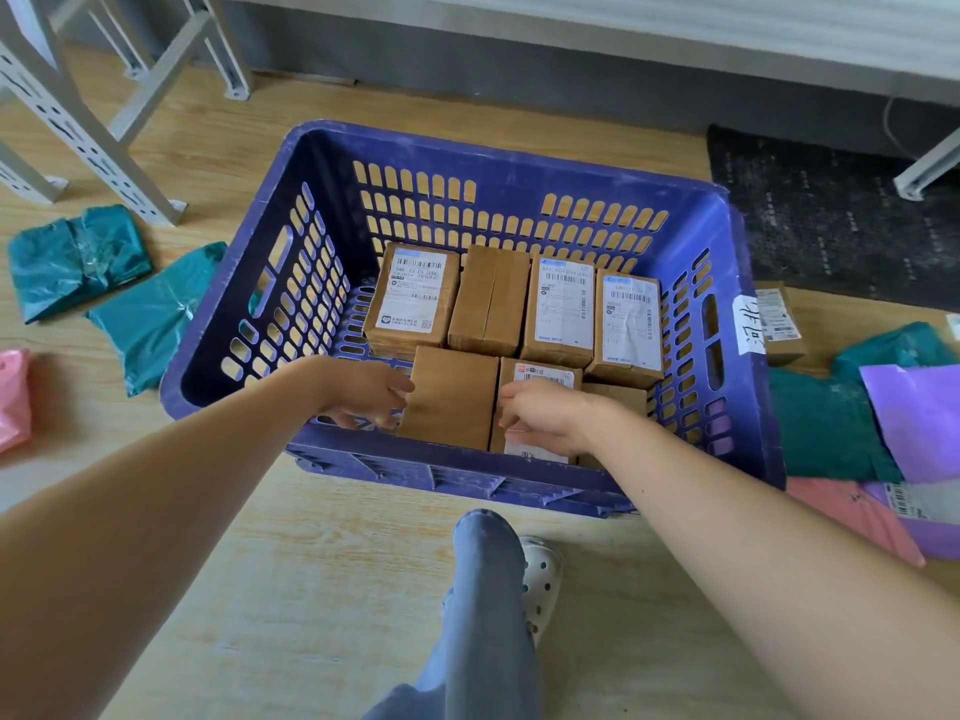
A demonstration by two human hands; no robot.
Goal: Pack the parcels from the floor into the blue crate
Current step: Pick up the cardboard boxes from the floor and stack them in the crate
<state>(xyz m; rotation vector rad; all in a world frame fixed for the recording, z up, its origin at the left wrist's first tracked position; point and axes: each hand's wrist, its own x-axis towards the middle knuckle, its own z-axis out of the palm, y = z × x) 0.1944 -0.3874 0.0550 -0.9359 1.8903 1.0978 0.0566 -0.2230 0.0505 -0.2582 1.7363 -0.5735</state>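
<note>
Several parcels [488,298] lie in the blue crate [519,148]; the 11 o'clock label [413,291] reads "540". Left hand [363,392] grasps the plain parcel [449,397]; right hand [545,413] curls its fingers beside it, grip unclear.

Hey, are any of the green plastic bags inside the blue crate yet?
No, the blue crate holds only brown cardboard boxes; the green bags lie on the floor outside it.

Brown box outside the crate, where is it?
In the head view, the brown box sits on the floor right of the blue crate, between the black mat and a teal bag.
</note>
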